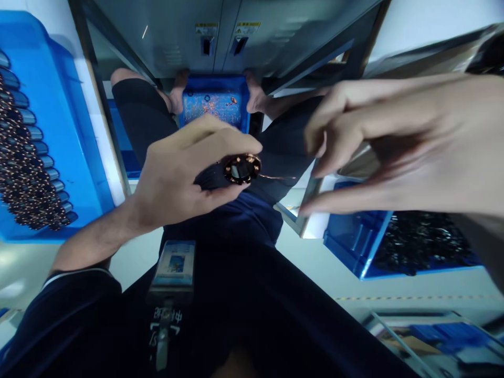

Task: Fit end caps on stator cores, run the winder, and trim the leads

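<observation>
While a copper-wound ring (244,169) is held up over the lap, it is seen nearer to the body than the blue floor tub (214,81), the landmark here, which stands between the feet with copper-coloured scraps (210,107) lying in it. By the left hand (181,168), the ring is pinched: its rim is gripped between the thumb below and the fingers above, so its hollow face is turned to the viewer. Along the far side the fingers' exact contact is hidden. From the ring's right side a thin copper wire (277,177) is left sticking out, its end untouched.

To the right of the tub, the right hand (397,142) is blurred and held apart from ring and wire. Its fingers are bent and parted from the thumb, with a clear gap, and nothing is seen gripped in them.

For this step to be done well, it is judged that the ring should be steadied by its outer rim, with the windings spared pressure, and the wire pinched lightly, without a tug.

To the tub's left, rows of similar wound parts (27,168) are stacked in a large blue tray (81,142). To its right and nearer the body, black pieces (425,244) are heaped in a blue bin (348,231).
</observation>
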Tool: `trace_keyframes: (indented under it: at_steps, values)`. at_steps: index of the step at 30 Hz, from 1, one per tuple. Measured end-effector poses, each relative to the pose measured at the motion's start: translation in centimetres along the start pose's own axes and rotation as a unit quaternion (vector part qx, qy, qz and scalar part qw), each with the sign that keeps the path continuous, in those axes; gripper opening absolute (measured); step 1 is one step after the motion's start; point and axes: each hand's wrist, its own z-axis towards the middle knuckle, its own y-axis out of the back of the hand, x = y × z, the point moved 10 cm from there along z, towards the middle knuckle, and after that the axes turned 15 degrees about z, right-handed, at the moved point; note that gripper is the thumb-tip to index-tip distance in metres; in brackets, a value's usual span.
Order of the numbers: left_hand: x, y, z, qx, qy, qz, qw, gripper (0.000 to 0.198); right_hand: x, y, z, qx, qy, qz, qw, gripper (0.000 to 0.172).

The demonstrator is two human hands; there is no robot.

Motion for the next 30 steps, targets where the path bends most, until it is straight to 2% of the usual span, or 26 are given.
trace_keyframes:
  at_steps: [3, 5, 7, 9, 11, 12, 14, 16, 18, 19, 21, 23, 25, 26, 28, 30]
  values:
    - [-2.0, 1.8, -0.7, -0.092, -0.085, 0.08, 0.989, 0.015, -3.2, -3.0, 0.0, 0.182, -0.098, 0.072, 0.976, 0.043]
    - [-2.3, 1.7, -0.6, -0.088, -0.098, 0.065, 0.989, 0.016, -5.8, -4.6, -0.8, 0.233, -0.191, 0.156, 0.941, 0.036]
    - [-2.1, 0.6, -0.2, -0.04, -0.091, 0.036, 0.994, 0.019, -7.1, -5.8, -1.4, 0.241, -0.224, 0.193, 0.925, 0.035]
    - [-1.9, 0.0, 0.1, -0.022, -0.083, 0.049, 0.995, 0.017, -6.7, -5.6, -0.9, 0.191, -0.166, 0.135, 0.958, 0.038]
    - [-1.3, 0.6, 0.1, -0.053, -0.058, 0.081, 0.994, 0.008, -4.4, -4.6, -0.4, 0.12, -0.065, 0.023, 0.99, 0.04]
    - [-0.5, 0.8, 0.1, -0.054, -0.025, 0.073, 0.996, 0.006, -2.7, -4.0, -0.4, 0.089, -0.007, -0.047, 0.995, 0.041]
    - [1.8, 0.6, -0.4, -0.018, 0.063, -0.014, 0.998, 0.019, 1.1, -3.7, -0.7, 0.065, 0.116, -0.187, 0.973, 0.039]
    - [3.7, 0.1, -1.5, 0.018, 0.137, -0.127, 0.982, 0.035, 4.7, -3.7, -1.0, 0.071, 0.22, -0.286, 0.93, 0.027]
    - [4.9, 0.5, -2.6, -0.008, 0.174, -0.171, 0.97, 0.042, 7.2, -3.1, 0.2, 0.065, 0.252, -0.329, 0.908, 0.011]
    - [5.2, 0.9, -3.1, -0.033, 0.177, -0.166, 0.969, 0.038, 8.2, -2.4, 1.5, 0.045, 0.245, -0.345, 0.905, 0.008]
    - [5.0, 1.2, -3.8, -0.06, 0.161, -0.147, 0.974, 0.026, 9.9, -0.5, 5.7, -0.034, 0.213, -0.413, 0.885, 0.011]
    - [4.3, 0.7, -4.3, -0.064, 0.145, -0.13, 0.979, 0.023, 11.1, 1.3, 11.0, -0.123, 0.174, -0.498, 0.84, 0.016]
    - [3.8, 0.6, -4.8, -0.078, 0.143, -0.109, 0.981, 0.023, 11.2, 3.0, 16.9, -0.171, 0.135, -0.516, 0.829, 0.019]
    - [3.6, 0.8, -5.1, -0.091, 0.145, -0.093, 0.981, 0.022, 11.1, 4.0, 19.6, -0.192, 0.114, -0.517, 0.826, 0.027]
    - [3.1, 1.8, -5.8, -0.126, 0.141, -0.053, 0.98, 0.022, 10.6, 6.3, 24.0, -0.238, 0.076, -0.511, 0.823, 0.054]
    - [2.7, 3.3, -6.5, -0.161, 0.137, -0.012, 0.977, 0.02, 10.1, 8.3, 26.6, -0.26, 0.037, -0.502, 0.824, 0.078]
